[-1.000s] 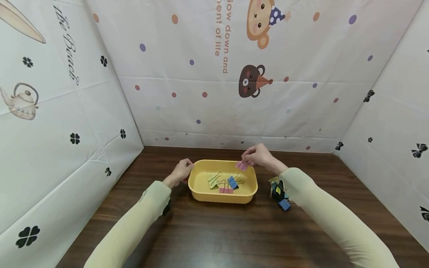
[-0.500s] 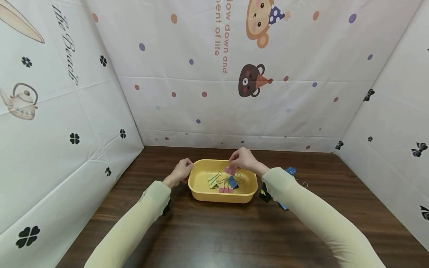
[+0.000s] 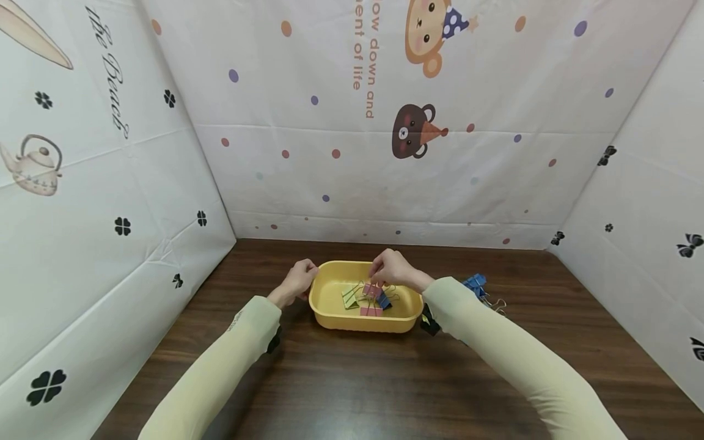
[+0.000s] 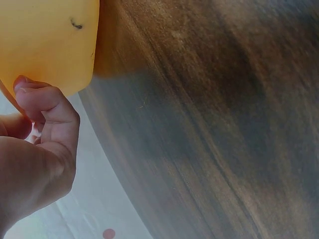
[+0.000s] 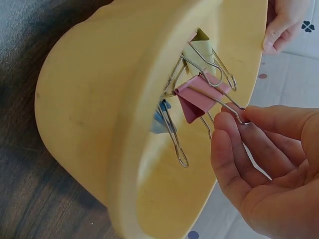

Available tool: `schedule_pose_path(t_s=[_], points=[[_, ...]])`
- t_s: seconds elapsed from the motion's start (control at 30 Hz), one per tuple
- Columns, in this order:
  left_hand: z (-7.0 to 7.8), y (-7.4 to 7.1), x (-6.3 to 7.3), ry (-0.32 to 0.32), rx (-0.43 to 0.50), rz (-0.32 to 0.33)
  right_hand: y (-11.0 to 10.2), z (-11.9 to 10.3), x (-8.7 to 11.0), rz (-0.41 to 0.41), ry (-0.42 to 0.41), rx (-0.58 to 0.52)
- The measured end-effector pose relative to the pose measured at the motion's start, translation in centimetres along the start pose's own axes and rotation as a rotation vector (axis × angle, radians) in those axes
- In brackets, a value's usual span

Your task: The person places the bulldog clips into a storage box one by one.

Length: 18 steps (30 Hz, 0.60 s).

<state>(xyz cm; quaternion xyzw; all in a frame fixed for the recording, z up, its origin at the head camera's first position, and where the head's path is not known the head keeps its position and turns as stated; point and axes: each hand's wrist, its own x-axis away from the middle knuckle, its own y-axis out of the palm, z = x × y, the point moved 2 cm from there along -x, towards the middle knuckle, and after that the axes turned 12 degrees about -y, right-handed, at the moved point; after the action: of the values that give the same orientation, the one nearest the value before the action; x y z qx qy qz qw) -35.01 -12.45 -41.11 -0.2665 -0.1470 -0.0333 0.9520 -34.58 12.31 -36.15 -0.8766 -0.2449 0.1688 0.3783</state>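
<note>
Toward the back edge of the table stands one yellow tray. The left hand pinches its left rim between thumb and fingers; the right hand pinches one raised pink clip by a wire handle, down inside the tray near its middle. Whether that clip touches those below, I cannot tell. The work looks part done: three clips lie loose in the tray, one green clip, one blue clip and, by the front edge, one lower pink clip; the held one is not yet let go. What seems left lies on the table beyond the tray's right edge: at least one outer blue clip, with wire handles beside it. The right sleeve covers part of that group, preventing a full count.
</note>
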Motion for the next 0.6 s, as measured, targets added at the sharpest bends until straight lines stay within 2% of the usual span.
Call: schedule_pose_path(t_s=[0.17,0.3,0.5,0.6], points=[[0.0,0.1,-0.1,0.0,0.0,-0.004,-0.1,-0.1,0.3,-0.027,-0.021,0.004],[0.0,0.1,-0.2,0.0,0.0,-0.004,-0.7,-0.1,0.7,-0.005,-0.024,-0.003],[-0.2,0.1,-0.3,-0.005,0.004,-0.002,-2.9,0.4,1.7,0.064,-0.002,-0.027],[-0.2,0.1,-0.4,-0.005,0.007,-0.001,-4.5,1.0,2.3,0.08,-0.006,-0.073]])
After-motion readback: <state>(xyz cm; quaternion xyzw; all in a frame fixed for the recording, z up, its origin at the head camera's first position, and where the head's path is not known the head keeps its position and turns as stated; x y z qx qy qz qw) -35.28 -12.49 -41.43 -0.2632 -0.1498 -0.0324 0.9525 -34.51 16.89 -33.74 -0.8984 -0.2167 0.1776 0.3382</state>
